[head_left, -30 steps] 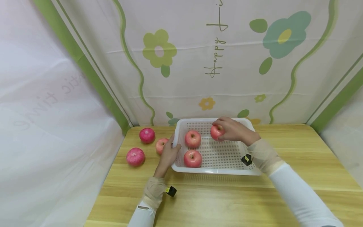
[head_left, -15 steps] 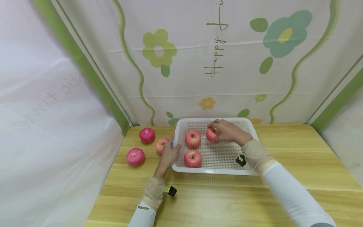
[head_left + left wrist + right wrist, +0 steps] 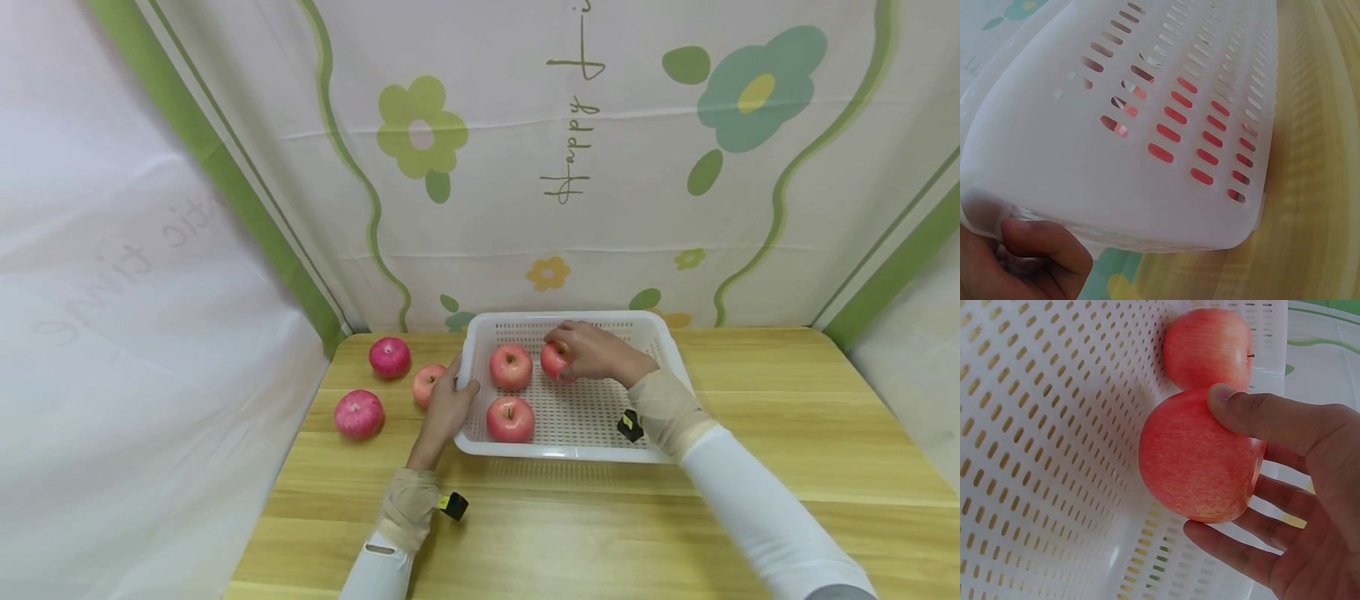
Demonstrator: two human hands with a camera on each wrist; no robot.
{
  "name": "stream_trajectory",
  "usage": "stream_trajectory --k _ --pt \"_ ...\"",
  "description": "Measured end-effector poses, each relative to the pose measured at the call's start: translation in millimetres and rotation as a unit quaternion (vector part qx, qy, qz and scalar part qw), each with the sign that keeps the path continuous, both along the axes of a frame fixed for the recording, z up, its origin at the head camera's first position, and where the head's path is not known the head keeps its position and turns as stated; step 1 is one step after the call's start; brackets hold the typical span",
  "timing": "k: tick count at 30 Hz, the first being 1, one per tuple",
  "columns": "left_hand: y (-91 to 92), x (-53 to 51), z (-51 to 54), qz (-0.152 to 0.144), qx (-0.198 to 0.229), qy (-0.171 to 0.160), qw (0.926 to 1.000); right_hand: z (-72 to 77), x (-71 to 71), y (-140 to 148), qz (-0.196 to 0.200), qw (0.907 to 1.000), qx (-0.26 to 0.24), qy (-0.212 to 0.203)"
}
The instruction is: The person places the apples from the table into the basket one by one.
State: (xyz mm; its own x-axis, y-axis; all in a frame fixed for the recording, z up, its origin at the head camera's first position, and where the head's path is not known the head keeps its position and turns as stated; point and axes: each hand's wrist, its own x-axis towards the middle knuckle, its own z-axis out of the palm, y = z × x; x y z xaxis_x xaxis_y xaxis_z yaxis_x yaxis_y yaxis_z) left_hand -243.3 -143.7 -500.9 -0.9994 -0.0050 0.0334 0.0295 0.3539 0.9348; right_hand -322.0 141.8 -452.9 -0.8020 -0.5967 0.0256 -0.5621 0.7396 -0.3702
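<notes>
A white perforated plastic basket (image 3: 592, 452) stands on the wooden table. My left hand (image 3: 445, 410) grips its left rim, thumb inside; the left wrist view shows the curled fingers and thumb (image 3: 1047, 240) at the rim. Inside the basket, my right hand (image 3: 600, 350) holds a red apple (image 3: 1194, 459) between thumb and fingers, near the back wall. Just left of it lies a second apple (image 3: 511, 367), and a third apple (image 3: 510, 419) sits in the front left corner. The held apple is partly hidden by my fingers in the head view.
Outside the basket, one pale red apple (image 3: 427, 385) lies beside my left hand, partly covered by it. Two deep pink round fruits, one at the back (image 3: 389, 357) and one nearer (image 3: 358, 414), lie further left. A printed cloth (image 3: 480, 208) hangs behind the table.
My right hand has moved left and slightly lower inside the basket with the apple, closer to the two apples there. The left hand has stayed on the rim.
</notes>
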Motion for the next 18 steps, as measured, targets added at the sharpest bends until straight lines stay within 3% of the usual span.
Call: stream_trajectory --k 18 --pt "0.6 1.3 0.2 -0.002 -0.002 0.002 1.0 -16.8 -4.0 -2.6 0.0 1.0 -0.005 -0.004"
